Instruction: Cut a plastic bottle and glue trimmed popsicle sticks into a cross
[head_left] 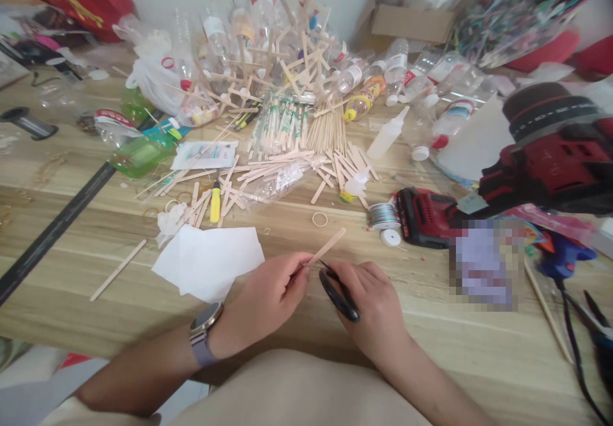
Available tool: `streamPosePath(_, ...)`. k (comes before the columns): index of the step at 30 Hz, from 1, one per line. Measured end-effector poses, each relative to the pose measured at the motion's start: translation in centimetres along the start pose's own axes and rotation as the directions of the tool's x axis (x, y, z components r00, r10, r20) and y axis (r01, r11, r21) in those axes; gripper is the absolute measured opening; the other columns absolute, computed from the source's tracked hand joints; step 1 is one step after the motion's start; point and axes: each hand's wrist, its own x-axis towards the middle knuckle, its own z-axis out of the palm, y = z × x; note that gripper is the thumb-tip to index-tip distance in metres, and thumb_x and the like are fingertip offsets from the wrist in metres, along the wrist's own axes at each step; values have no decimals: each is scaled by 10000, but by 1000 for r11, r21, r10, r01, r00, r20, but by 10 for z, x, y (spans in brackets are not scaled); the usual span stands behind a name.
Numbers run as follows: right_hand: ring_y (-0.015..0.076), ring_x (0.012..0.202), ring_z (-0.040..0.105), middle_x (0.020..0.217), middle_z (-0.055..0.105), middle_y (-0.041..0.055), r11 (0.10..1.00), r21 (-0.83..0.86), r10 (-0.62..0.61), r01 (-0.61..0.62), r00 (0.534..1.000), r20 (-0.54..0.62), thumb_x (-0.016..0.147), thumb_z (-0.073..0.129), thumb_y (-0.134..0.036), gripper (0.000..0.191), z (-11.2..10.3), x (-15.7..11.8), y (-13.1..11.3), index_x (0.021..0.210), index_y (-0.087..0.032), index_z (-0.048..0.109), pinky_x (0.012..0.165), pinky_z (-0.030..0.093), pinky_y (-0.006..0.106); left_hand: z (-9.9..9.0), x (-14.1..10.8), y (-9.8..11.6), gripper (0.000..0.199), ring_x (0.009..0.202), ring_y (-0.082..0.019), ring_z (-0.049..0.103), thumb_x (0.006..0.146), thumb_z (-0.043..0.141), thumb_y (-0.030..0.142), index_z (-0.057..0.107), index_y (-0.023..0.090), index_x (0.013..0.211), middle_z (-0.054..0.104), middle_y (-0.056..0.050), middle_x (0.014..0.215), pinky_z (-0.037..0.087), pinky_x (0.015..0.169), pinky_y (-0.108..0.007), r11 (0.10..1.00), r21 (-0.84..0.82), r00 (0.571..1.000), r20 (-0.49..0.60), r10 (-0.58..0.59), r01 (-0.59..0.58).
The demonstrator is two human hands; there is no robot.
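Note:
My left hand [282,289], with a watch [205,320] on its wrist, pinches the lower end of a wooden craft stick [328,246] that slants up to the right. Closed round black-handled scissors [339,295] is my right hand [376,304]. The tips of the scissors meet the stick close to my left fingers; the blades are mostly hidden. White paper sheets [211,260] lie left of my left hand, and a single loose craft stick [118,270] rests farther left. A rubber band [320,220] is just beyond the held stick.
Behind are piled craft sticks [282,167], a yellow-handled screwdriver [215,202], a glue bottle [389,133] and many plastic bottles [352,76]. To the right stand a red-black cordless drill [550,170], a wire spool [383,215] and a blue glue gun [565,253]. A black bar [57,228] crosses the left.

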Motion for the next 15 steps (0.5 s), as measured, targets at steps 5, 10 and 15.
streamPosePath(5, 144, 551, 585, 629, 658, 4, 1000, 9, 8, -8, 1000, 17, 1001, 386, -159, 248, 2, 0, 0, 844, -192, 575, 600, 356, 289, 1, 0, 1, 263, 920, -196, 660, 974, 414, 247, 627, 211, 1124, 721, -52, 1032, 476, 808, -293, 996, 43, 997, -25, 75, -74)
streamPosePath(10, 151, 566, 603, 664, 680, 14, 998, 57, -2, 2, 1000, 0, 980, 403, -138, 202, 0, 0, 1, 908, -182, 587, 594, 381, 290, 4, -2, -5, 281, 905, -225, 647, 971, 401, 207, 613, 183, 1155, 716, -92, 994, 498, 808, -349, 956, 218, 974, -72, 216, -196)
streamPosePath(15, 157, 583, 603, 672, 662, -4, 988, 146, -46, 58, 995, -86, 950, 448, -105, 143, -1, -3, 1, 1001, -192, 549, 611, 427, 287, 3, -9, -3, 323, 786, -239, 624, 972, 367, 144, 621, 137, 1172, 712, -131, 899, 489, 719, -366, 813, 430, 890, -45, 454, -393)
